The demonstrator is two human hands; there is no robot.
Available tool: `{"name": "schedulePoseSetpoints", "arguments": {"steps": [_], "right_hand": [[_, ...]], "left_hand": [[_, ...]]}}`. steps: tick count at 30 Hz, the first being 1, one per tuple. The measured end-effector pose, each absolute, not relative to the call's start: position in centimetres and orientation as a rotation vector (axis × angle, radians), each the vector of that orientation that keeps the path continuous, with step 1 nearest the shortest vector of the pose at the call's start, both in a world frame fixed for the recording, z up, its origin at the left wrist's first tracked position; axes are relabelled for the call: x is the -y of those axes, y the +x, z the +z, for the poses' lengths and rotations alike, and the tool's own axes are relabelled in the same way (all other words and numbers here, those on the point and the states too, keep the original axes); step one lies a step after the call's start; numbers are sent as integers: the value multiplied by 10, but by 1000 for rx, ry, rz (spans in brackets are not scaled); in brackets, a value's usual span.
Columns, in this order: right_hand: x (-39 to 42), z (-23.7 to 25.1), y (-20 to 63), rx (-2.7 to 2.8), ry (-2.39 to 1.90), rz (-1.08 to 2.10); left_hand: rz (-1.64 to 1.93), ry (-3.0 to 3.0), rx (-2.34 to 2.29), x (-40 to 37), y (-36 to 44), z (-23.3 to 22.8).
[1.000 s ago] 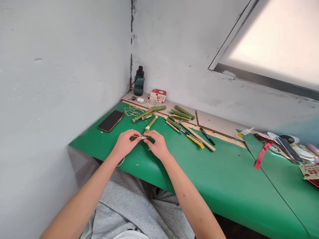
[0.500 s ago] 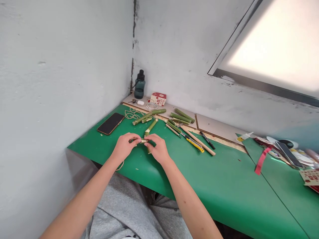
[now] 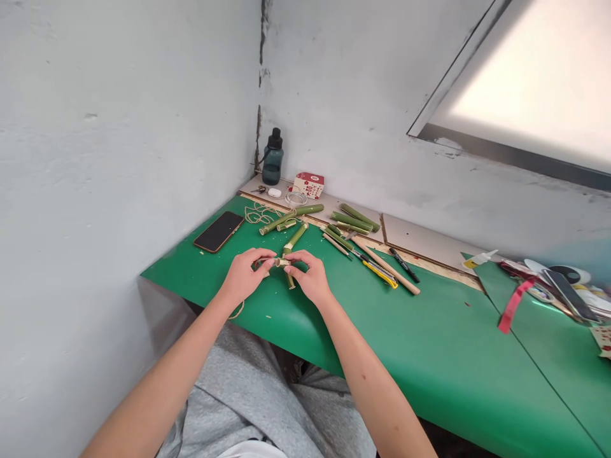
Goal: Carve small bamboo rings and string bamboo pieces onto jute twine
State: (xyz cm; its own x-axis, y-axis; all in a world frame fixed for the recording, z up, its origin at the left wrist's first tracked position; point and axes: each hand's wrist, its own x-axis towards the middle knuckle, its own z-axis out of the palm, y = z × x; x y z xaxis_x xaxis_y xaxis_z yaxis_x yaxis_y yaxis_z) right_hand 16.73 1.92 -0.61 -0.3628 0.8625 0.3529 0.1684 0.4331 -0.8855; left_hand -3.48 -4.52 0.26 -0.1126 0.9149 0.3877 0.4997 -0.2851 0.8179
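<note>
Close together over the near edge of the green mat (image 3: 405,356), both my hands are closed around one joint of bamboo. My left hand (image 3: 243,275) pinches a short pale bamboo piece (image 3: 282,262) from the left; my right hand (image 3: 308,277) grips its other side with thumb and fingertips. Twine (image 3: 237,311) hangs in a loop below my left hand, its upper part hidden by the fingers. A green bamboo stick (image 3: 296,236) runs away behind the fingers, and its lower end shows between my hands.
Several bamboo lengths (image 3: 353,221) and a coil of twine (image 3: 260,214) lie farther back. A yellow utility knife (image 3: 380,275), a wooden rod (image 3: 389,265) and a black marker (image 3: 404,264) lie to the right. A phone (image 3: 219,231) lies left; a water bottle (image 3: 272,159) stands in the corner.
The whole view has shifted slightly, so things sit a little farther right and higher. My fingers have turned the bamboo piece a little, and its cut end shows more.
</note>
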Motion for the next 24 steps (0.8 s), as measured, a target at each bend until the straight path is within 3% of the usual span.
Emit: {"name": "schedulePoseSetpoints", "arguments": {"steps": [17,24], "right_hand": [[-17,-5,164,1822,-802,981],[-22,-6,166,1701,-856,1134]], "left_hand": [[1349,1726,-1542,42,-32,7],[1410,1735,-1459,46,-33,6]]}}
